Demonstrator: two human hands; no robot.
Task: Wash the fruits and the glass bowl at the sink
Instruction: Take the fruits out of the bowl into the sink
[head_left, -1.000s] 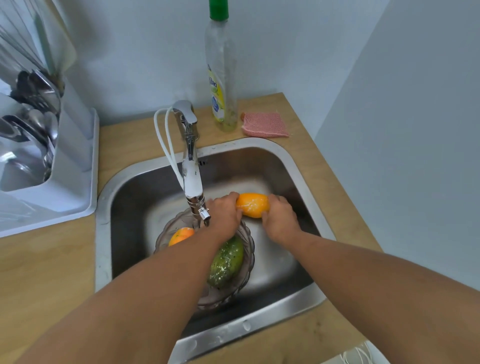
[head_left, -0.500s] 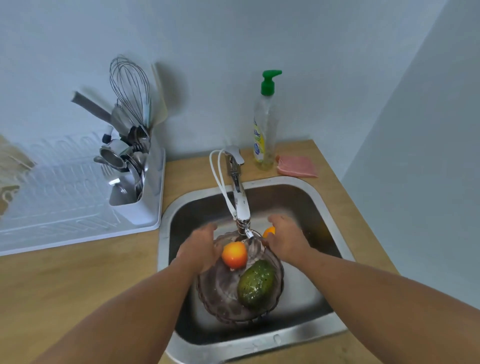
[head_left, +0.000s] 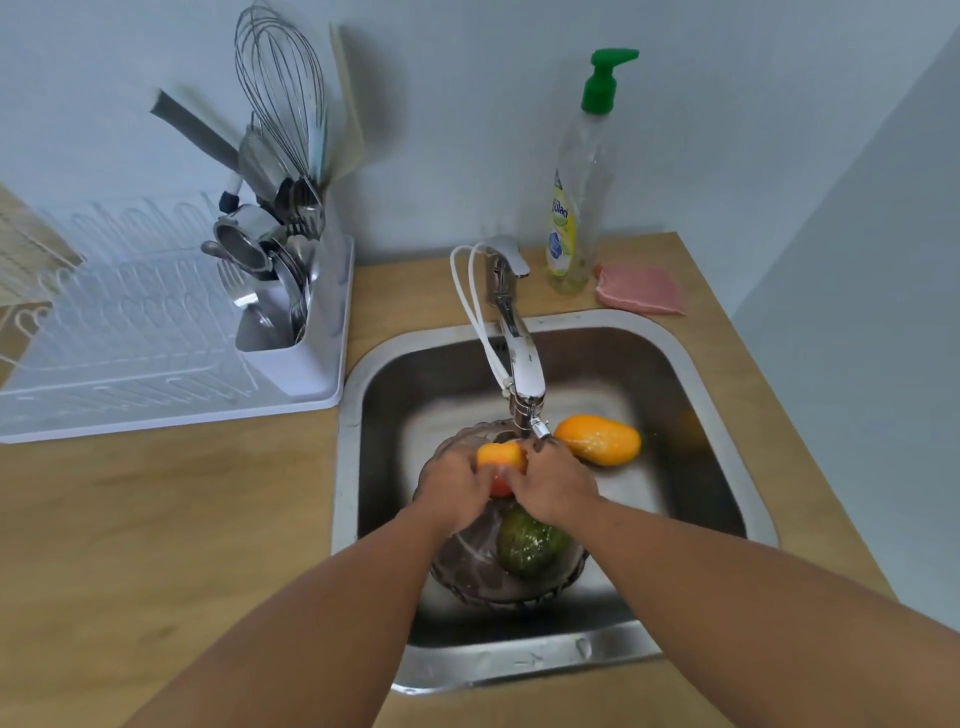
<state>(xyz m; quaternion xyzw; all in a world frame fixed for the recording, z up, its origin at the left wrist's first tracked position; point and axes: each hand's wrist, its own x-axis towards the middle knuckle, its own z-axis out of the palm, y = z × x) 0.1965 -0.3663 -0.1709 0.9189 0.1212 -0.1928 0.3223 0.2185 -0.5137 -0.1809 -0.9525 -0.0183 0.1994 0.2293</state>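
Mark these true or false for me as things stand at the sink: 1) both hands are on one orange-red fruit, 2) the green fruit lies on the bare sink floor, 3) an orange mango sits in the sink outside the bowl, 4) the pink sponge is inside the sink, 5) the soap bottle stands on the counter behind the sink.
1. True. The left hand and right hand both hold the orange-red fruit under the faucet.
2. False. The green fruit lies in the glass bowl.
3. True. The orange mango lies on the floor of the sink, right of the bowl.
4. False. The pink sponge lies on the counter behind the sink.
5. True. The soap bottle stands upright beside the sponge.
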